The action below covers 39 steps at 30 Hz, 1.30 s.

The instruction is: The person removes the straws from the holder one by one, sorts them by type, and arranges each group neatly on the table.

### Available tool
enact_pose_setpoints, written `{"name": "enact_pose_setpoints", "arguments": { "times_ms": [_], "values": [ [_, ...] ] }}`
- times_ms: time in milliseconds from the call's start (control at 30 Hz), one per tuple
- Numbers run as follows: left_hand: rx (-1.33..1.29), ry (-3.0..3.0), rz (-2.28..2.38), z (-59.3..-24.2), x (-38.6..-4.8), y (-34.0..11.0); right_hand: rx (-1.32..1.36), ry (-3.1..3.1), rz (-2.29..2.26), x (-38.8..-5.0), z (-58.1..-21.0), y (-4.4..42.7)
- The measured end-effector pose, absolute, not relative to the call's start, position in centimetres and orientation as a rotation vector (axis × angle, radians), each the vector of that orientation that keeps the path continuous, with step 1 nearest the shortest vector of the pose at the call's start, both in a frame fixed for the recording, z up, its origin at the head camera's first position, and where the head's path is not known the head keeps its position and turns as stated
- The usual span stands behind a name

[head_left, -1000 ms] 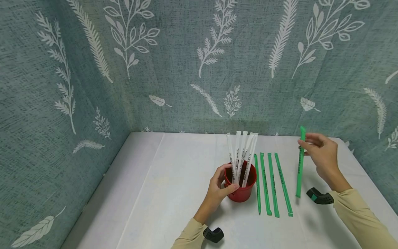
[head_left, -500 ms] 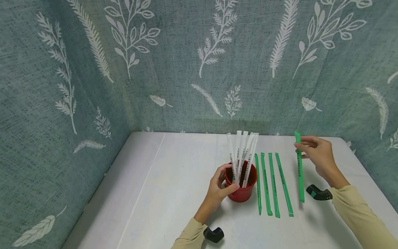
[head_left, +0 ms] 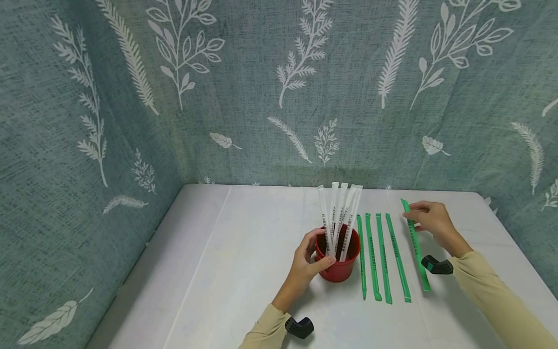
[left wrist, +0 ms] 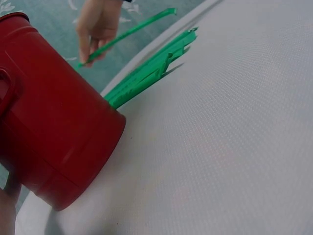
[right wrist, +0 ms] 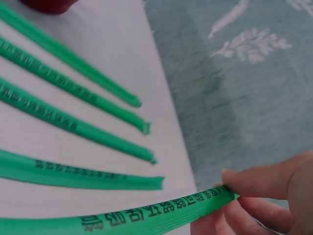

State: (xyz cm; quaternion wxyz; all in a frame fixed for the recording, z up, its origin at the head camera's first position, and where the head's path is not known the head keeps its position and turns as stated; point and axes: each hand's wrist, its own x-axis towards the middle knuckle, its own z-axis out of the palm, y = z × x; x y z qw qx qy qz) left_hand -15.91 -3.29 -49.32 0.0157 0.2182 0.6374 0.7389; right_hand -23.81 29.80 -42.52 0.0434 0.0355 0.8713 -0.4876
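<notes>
My left hand [head_left: 304, 262] grips the small red bucket [head_left: 338, 272], fingers at its rim and thumb on the front. Several white paper-wrapped straws [head_left: 323, 218] stand in the bucket, leaning apart. In my right hand [head_left: 431, 224] a green-wrapped straw [head_left: 417, 251] is pinched near its far end, as the right wrist view shows with the thumb over the straw [right wrist: 166, 211]. The left wrist view shows that straw [left wrist: 137, 29] raised above the table. Several more green-wrapped straws [head_left: 384, 261] lie side by side between the bucket and my right hand.
A white-covered table [head_left: 235, 271] carries everything. Leaf-patterned blue-green cloth [head_left: 244, 97] hangs behind it and at the left side. Black wrist cameras [head_left: 299, 328] sit on both wrists, over beige sleeves [head_left: 492, 286].
My right hand has moved left and toward me, bringing the pinched straw lower and nearer the lying row, its far end now tilted left. The left hand and bucket stay put.
</notes>
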Motion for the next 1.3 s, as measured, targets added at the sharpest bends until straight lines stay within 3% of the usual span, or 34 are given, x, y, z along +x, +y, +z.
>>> {"name": "enact_pose_setpoints", "arguments": {
  "times_ms": [667,900,1133,1300],
  "values": [
    [0.682,1.965,2.282,-46.1,-14.6,-3.6,0.211,2.831,-1.264,-24.1,-46.6,29.0],
    [0.675,1.952,2.282,-46.3,-14.7,-3.6,0.236,2.894,-1.248,-23.8,-47.3,28.8],
    [0.663,1.967,2.304,-48.9,-15.8,-3.3,0.227,3.003,-1.162,-23.4,-47.1,28.5],
    [0.684,1.977,2.293,-47.1,-15.0,-3.5,0.182,3.037,-1.209,-23.1,-46.7,28.5]
  ]
}}
